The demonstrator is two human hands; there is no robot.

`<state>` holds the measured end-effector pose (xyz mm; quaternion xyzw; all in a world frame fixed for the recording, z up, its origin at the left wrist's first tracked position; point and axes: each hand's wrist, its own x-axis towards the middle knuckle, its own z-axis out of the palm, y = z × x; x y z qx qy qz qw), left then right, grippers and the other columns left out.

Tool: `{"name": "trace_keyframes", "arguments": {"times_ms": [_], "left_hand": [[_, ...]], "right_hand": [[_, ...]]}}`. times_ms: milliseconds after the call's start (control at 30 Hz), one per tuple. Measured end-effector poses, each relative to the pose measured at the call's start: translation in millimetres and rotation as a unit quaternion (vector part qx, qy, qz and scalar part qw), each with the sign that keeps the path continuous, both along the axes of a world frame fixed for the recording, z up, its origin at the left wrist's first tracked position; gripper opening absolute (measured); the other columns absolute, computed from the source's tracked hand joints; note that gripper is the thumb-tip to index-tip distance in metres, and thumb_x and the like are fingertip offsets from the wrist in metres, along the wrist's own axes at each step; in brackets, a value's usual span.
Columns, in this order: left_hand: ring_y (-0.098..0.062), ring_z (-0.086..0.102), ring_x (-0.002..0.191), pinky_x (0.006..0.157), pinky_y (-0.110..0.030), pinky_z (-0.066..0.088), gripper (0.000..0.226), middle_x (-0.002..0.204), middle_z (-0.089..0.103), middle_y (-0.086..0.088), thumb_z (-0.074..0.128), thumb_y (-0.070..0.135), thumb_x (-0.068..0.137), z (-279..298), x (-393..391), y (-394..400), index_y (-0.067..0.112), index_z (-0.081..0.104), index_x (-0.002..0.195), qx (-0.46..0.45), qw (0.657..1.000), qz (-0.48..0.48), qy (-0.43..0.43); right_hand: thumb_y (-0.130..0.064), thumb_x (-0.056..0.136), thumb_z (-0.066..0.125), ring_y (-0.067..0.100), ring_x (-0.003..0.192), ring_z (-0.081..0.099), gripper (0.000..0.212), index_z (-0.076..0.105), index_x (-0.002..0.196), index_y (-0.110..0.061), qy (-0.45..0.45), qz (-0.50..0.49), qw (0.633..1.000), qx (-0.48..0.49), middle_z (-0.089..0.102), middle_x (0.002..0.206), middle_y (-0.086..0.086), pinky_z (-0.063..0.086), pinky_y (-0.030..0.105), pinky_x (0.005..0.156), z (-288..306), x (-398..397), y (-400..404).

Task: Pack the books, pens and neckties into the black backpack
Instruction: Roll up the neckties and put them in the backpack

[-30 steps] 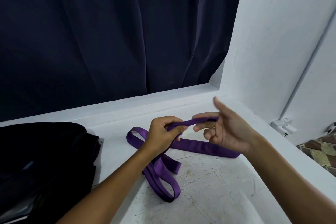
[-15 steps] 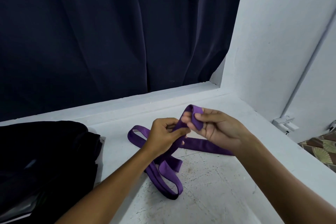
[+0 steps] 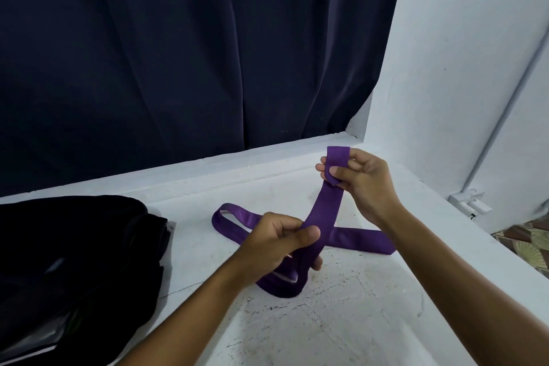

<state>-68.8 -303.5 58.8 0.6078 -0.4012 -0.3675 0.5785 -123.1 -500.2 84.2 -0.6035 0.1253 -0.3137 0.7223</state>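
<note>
A purple necktie (image 3: 326, 208) lies partly on the white ledge (image 3: 341, 321), with loops trailing left and below. My right hand (image 3: 359, 179) pinches a folded end of the necktie, raised above the ledge. Lower and to the left, my left hand (image 3: 282, 242) grips the necktie's middle, the strip running taut between both hands. The black backpack (image 3: 71, 261) sits at the left edge, its mouth facing me with something pale showing inside. No books or pens are in view.
A dark blue curtain (image 3: 178, 53) hangs behind the ledge. A white wall (image 3: 460, 68) closes off the right side, with a small white fitting (image 3: 469, 206) at its foot. Patterned fabric (image 3: 528, 243) shows at the far right.
My right hand has lifted up and to the right with the folded end of the necktie. My left hand has slid down along the strip, stretching it between the hands.
</note>
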Motion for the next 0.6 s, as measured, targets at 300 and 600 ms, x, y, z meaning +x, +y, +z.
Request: {"name": "trace_keyframes", "arguments": {"times_ms": [300,600], "left_hand": [[-0.011,0.048,0.048,0.053,-0.025,0.045,0.030,0.059,0.061,0.004,0.082,0.036,0.062,55,34,13,0.015,0.073,0.082,0.022,0.996,0.004,-0.083],[-0.026,0.053,0.072,0.069,-0.041,0.045,0.061,0.077,0.064,-0.008,0.092,0.034,0.048,75,76,1,0.018,0.071,0.103,0.144,0.975,-0.032,-0.164]], "right_hand": [[0.014,0.089,0.056,0.022,0.092,0.072,0.024,0.071,0.096,-0.003,0.082,0.104,0.963,-0.236,0.075,0.093,0.011,0.057,0.032,0.082,-30,-7,-12],[-0.058,0.091,0.049,0.043,0.091,0.063,0.072,0.064,0.106,0.010,0.179,0.339,0.915,-0.125,0.067,0.101,0.027,0.048,0.054,0.090,-30,-19,-17]]}}
